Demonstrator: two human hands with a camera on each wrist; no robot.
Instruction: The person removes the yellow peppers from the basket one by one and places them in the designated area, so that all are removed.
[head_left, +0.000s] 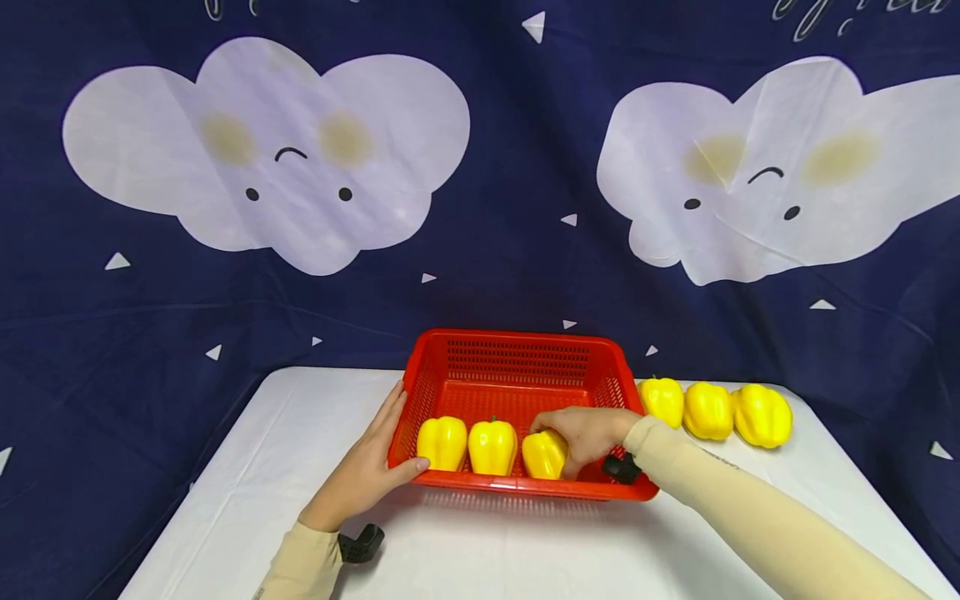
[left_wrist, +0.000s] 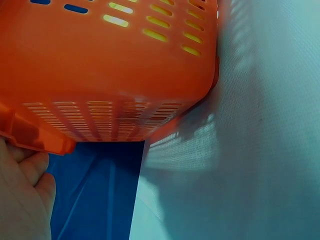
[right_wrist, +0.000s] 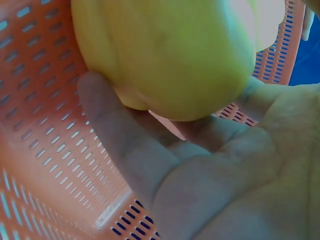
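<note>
A red plastic basket [head_left: 517, 482] with slotted walls stands on the white table. My left hand [head_left: 366, 471] holds its left front corner, thumb over the rim; in the left wrist view the fingers [left_wrist: 35, 170] tuck under the rim. Inside, my right hand [head_left: 592, 435] grips a yellow bell pepper [head_left: 544, 454], which leans at the front wall. The right wrist view shows thumb and fingers round that pepper [right_wrist: 170, 55]. Two more yellow bell peppers, one at the left [head_left: 442, 443] and one in the middle [head_left: 492, 447], stand upright in a row along the basket's front.
Right of the basket, three yellow bell peppers line up on the table: a near one [head_left: 663, 402], a middle one [head_left: 708, 411] and an outer one [head_left: 762, 415]. A dark blue cloth [head_left: 517, 283] with cloud prints hangs behind the white table [head_left: 480, 550].
</note>
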